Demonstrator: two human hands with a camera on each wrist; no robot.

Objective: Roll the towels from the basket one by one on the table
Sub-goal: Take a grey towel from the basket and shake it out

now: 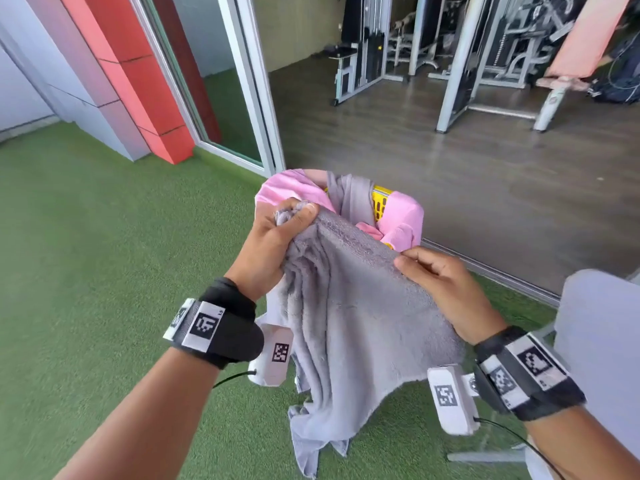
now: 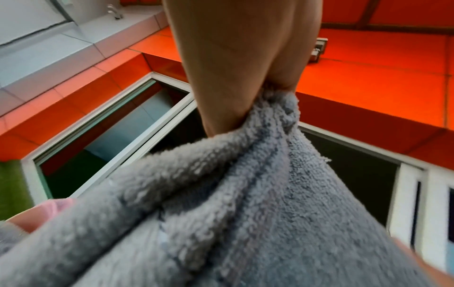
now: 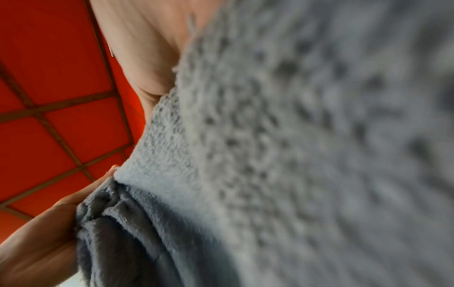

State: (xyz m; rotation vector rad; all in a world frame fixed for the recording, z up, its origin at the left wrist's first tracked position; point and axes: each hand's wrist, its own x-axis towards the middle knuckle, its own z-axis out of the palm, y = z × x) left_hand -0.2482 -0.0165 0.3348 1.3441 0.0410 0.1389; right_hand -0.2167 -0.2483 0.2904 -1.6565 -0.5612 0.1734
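Both hands grip the fluffy grey terry towel along its top edge, left hand bunching the far-left corner, right hand pinching nearer right, cloth hanging below.

Green artificial-turf floor carries yellow basket (pink, grey towels draped inside); grey table at right.

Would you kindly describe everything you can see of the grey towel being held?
The grey towel is fluffy terry cloth with a stitched hem. It hangs unrolled in the air in front of the basket, above the grass. The left hand grips one bunched upper corner in its fist; the right hand pinches the top edge further along. Between them the edge runs taut; below, the cloth falls in loose folds to a ragged lower end.
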